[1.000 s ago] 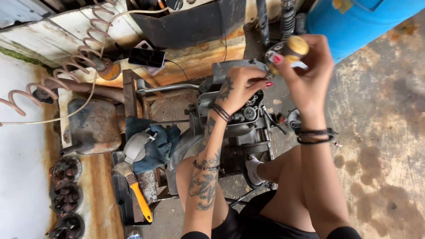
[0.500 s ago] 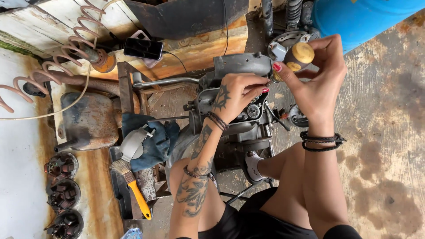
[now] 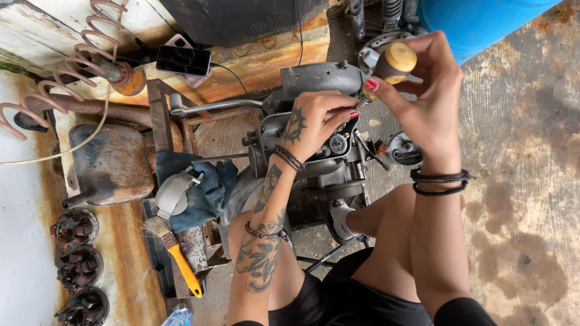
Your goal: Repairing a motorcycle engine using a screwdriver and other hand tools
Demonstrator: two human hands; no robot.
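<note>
A screwdriver (image 3: pixel 386 69) with a round yellow-topped wooden handle is gripped by the right hand (image 3: pixel 423 102), fingers closed tight around it. Its long shaft runs toward 8 o'clock. The tip is pinched by the left hand (image 3: pixel 314 124) on the grey engine (image 3: pixel 314 115).

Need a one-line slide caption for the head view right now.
Right hand grips a wooden-handled screwdriver while the left hand steadies its tip on a grey engine over a rusty workbench.
</note>
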